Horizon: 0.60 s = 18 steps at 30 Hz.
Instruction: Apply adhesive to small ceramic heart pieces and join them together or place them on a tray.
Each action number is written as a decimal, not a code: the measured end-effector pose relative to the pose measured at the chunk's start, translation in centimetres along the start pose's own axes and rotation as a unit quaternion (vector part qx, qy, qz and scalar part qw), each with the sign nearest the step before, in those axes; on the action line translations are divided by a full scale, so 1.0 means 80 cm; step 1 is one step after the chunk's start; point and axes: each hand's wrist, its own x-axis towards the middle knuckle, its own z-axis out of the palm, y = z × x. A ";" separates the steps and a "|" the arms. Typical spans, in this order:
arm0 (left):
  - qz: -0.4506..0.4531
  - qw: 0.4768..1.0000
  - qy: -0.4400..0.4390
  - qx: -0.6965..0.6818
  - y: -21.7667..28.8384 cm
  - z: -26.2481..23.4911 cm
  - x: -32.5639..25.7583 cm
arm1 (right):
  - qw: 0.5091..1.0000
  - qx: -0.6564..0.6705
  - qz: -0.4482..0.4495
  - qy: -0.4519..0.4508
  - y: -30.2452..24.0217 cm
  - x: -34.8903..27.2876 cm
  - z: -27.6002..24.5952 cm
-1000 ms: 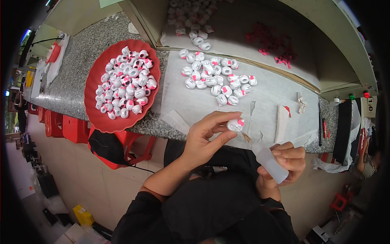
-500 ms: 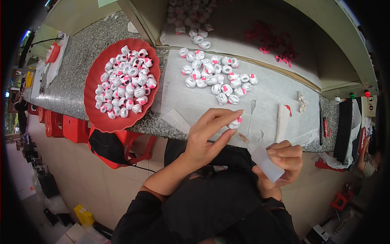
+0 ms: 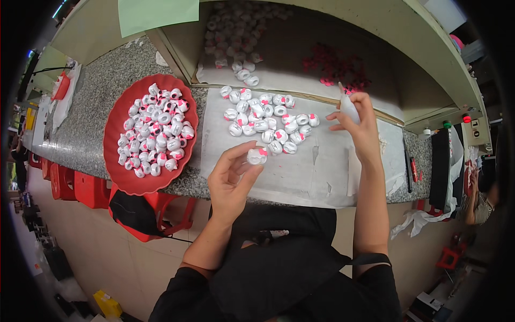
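Between the fingertips of my left hand (image 3: 230, 187) is a small white rounded bead-like piece (image 3: 257, 156) with a pink patch on it, held just above the paper. My right hand (image 3: 362, 124) is raised by the cabinet opening, its fingers round a small translucent squeeze bottle (image 3: 350, 110) with a thin tip pointing up. Behind that bottle, on the shaded shelf, lies a pile of tiny pink pieces (image 3: 335, 75). Several more white pieces with pink patches (image 3: 261, 125) are spread on the white paper sheet (image 3: 289, 185) beyond my left hand.
A red scalloped tray (image 3: 115, 177) heaped with similar white pieces stands at the left on the speckled counter (image 3: 118, 70). More white pieces (image 3: 236, 40) lie inside the cabinet. Its wooden lip (image 3: 316, 96) borders the paper. Dark pens (image 3: 409, 172) lie at the right; red stools (image 3: 90, 189) stand below.
My right hand has moved up and forward with the squeeze bottle, from the counter's near edge to the cabinet opening. The left hand, still holding the white piece, has shifted left. The view has shifted.
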 end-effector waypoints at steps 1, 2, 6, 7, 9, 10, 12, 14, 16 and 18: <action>-0.001 1.000 -0.003 0.007 0.001 0.001 0.000 | 0.997 -0.069 -0.020 0.008 0.015 0.026 -0.002; -0.002 1.000 -0.009 0.014 0.002 0.003 0.000 | 0.989 -0.138 -0.040 0.019 0.023 0.050 -0.004; -0.001 1.000 -0.012 0.017 -0.001 0.001 -0.002 | 0.857 -0.512 -0.044 0.041 0.038 0.118 0.020; -0.008 1.000 -0.009 0.018 -0.001 0.001 -0.003 | 0.846 -0.510 -0.152 0.044 0.046 0.124 0.026; -0.002 1.000 -0.009 0.020 -0.001 0.000 -0.001 | 0.825 -0.501 -0.259 0.044 0.054 0.132 0.030; 0.002 1.000 -0.011 0.020 -0.001 -0.002 -0.001 | 0.817 -0.521 -0.247 0.024 0.054 0.133 0.031; -0.002 1.000 -0.009 0.018 -0.001 -0.005 0.000 | 0.808 -0.540 -0.235 0.002 0.050 0.129 0.033; -0.006 1.000 -0.008 0.015 -0.002 -0.008 0.002 | 0.822 -0.548 -0.152 -0.041 0.038 0.112 0.033; 0.004 1.000 -0.005 0.020 0.000 -0.005 0.002 | 0.818 -0.541 -0.192 -0.042 0.037 0.097 0.024; 0.004 1.000 -0.005 0.019 -0.001 -0.004 0.003 | 0.813 -0.532 -0.231 -0.039 0.034 0.084 0.020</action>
